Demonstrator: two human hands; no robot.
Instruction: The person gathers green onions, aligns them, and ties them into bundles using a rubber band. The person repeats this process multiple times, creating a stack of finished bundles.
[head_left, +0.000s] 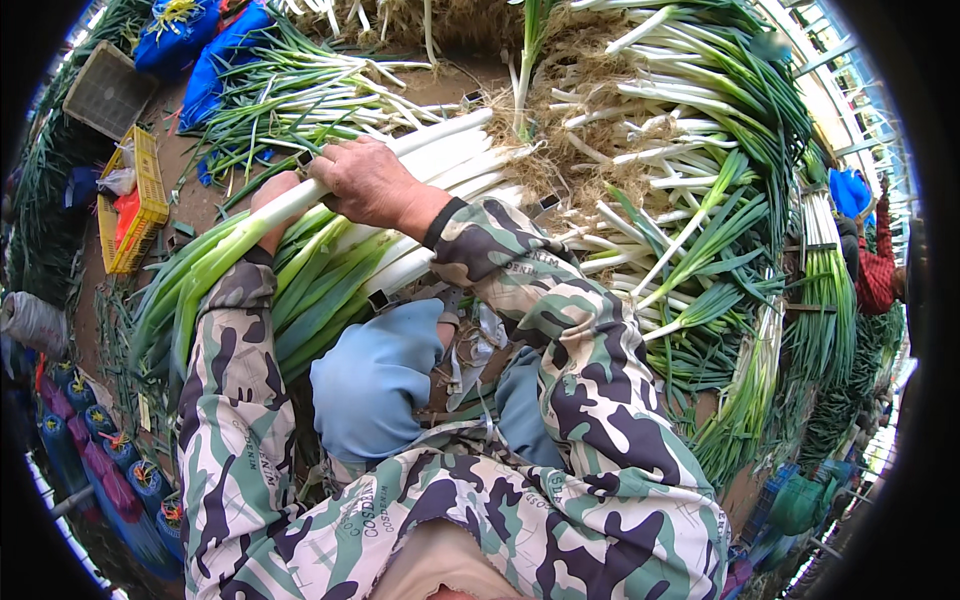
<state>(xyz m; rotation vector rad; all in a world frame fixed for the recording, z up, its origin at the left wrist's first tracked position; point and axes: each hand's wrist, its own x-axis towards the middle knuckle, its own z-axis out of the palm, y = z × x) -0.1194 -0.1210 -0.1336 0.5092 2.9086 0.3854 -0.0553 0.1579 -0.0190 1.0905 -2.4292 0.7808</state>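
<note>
A thick green onion (289, 204) lies slantwise across the top of a bundle of large green onions (457, 161), white ends to the upper right, leaves to the lower left. My right hand (371, 184) is closed over its white shank, knuckles up. Around the same stalk, lower down, is my left hand (274, 196); the stalk hides most of its fingers. The bundle's broad leaves (322, 277) spread in front of my left knee (375, 375). Square metal tube ends (379, 300) show at the bundle's edge.
Rooted green onions (675, 165) are heaped on the right, with a looser pile (300, 105) at the upper left. A yellow plastic crate (135, 202) and a grey crate (111, 88) stand left. Tied bundles (821, 292) lie far right, near a person in a red sleeve (876, 277).
</note>
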